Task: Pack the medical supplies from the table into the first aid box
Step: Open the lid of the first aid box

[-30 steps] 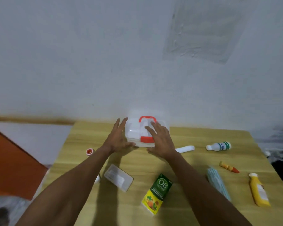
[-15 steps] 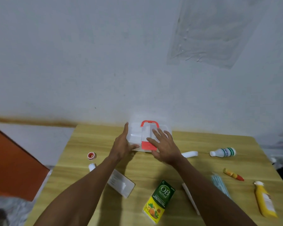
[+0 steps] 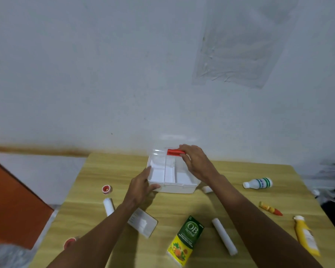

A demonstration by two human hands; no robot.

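The white first aid box stands at the table's far middle, its divided inside showing. My right hand grips the red latch of the clear lid, which is tilted up toward the wall. My left hand holds the box's front left corner. Around it lie a green-yellow OB herbal carton, two white rolls, a flat white packet, a small red-capped jar, a green-striped white bottle, an orange tube and a yellow bottle.
The wooden table ends at the white wall behind the box. An orange surface stands left of the table. A second small red item sits near the front left edge. A small white piece peeks out beside my right forearm.
The box was closed with both hands on top. Now my right hand has swung the lid up by its red latch, and my left hand has dropped to the front left corner.
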